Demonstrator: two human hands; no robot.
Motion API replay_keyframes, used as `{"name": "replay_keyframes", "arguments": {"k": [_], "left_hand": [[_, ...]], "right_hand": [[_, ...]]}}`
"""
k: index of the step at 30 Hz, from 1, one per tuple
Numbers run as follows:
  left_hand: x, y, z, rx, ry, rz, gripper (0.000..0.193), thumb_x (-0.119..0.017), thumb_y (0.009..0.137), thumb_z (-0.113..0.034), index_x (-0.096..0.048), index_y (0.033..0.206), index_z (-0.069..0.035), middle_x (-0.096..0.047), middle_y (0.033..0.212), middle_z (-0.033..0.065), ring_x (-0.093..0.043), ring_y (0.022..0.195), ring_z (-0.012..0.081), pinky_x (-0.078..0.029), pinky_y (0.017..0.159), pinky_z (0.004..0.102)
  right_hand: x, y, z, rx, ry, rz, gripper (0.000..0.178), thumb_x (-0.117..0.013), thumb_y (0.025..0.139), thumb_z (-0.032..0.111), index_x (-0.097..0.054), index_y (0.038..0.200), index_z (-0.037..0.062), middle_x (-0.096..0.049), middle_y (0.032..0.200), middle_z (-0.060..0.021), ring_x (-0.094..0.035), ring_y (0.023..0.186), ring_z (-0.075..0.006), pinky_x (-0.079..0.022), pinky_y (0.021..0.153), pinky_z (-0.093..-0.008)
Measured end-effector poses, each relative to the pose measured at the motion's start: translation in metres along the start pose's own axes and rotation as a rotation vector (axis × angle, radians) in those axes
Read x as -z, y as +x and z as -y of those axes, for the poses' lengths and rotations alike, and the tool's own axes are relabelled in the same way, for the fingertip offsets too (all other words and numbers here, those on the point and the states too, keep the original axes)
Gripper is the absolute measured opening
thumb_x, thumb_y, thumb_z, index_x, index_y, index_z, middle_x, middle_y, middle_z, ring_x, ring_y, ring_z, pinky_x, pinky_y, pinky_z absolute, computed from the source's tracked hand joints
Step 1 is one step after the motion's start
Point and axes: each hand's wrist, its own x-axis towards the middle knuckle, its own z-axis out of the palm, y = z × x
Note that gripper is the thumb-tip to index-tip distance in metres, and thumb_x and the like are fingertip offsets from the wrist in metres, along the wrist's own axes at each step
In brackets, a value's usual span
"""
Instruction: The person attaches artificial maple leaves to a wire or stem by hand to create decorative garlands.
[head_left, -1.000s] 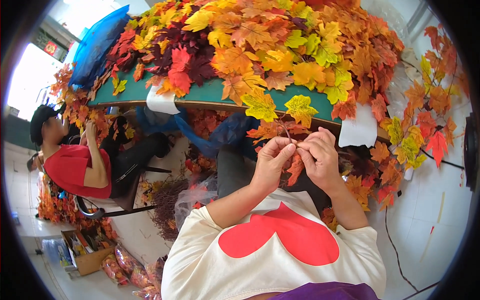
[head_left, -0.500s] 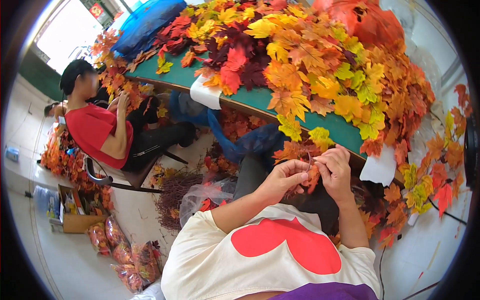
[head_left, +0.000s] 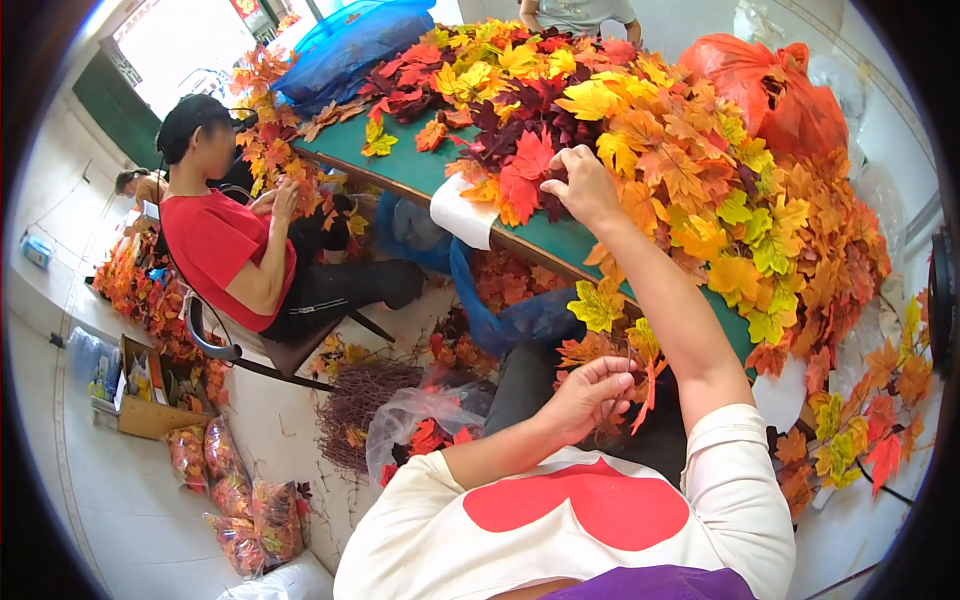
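My left hand [head_left: 590, 398] is closed in front of my lap, pinching the thin stem of an artificial maple leaf garland. Yellow leaves [head_left: 598, 304] and orange-red ones hang around the fingers; part of the stem is hidden by the hand. My right hand [head_left: 585, 188] is stretched over the table, thumb and forefinger apart, with nothing seen between them. Just beside its fingertips lie red fabric leaves [head_left: 527, 170] and dark maroon leaves [head_left: 500, 130]. Orange leaves [head_left: 665, 165] are heaped on its other side.
The green table [head_left: 400, 155] carries the leaf heap, a blue bag [head_left: 355, 60] and a red bag [head_left: 765, 95]. A person in red [head_left: 225, 235] sits at left, handling leaves. Brown stems [head_left: 370, 410] and packed leaf bags [head_left: 275, 520] lie on the floor.
My right hand has left the garland and reached up and forward over the leaf heap. My left hand still holds the stem. The view has shifted, and another person shows behind the table.
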Motion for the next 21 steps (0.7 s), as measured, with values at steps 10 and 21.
{"name": "replay_keyframes", "arguments": {"k": [10, 21], "left_hand": [[0.015, 0.001, -0.005, 0.02, -0.07, -0.013, 0.02, -0.057, 0.084, -0.007, -0.054, 0.103, -0.006, -0.058, 0.089, 0.0026, -0.059, 0.077, 0.0091, -0.051, 0.066, 0.021], [-0.004, 0.005, -0.008, -0.01, -0.045, 0.01, 0.016, -0.055, 0.085, -0.006, -0.054, 0.1, -0.005, -0.059, 0.085, 0.0023, -0.06, 0.078, 0.0109, -0.051, 0.065, 0.022]], "right_hand": [[-0.014, 0.038, -0.029, -0.436, 0.601, -0.007, 0.014, -0.066, 0.074, 0.021, -0.065, 0.077, 0.0073, -0.059, 0.072, -0.0029, -0.055, 0.067, -0.0141, -0.045, 0.059, -0.0285], [0.121, 0.04, -0.058, -0.331, 1.043, -0.302, 0.01, -0.064, 0.078, 0.014, -0.062, 0.082, 0.0058, -0.062, 0.075, -0.0005, -0.057, 0.067, -0.01, -0.047, 0.063, -0.0221]]}}
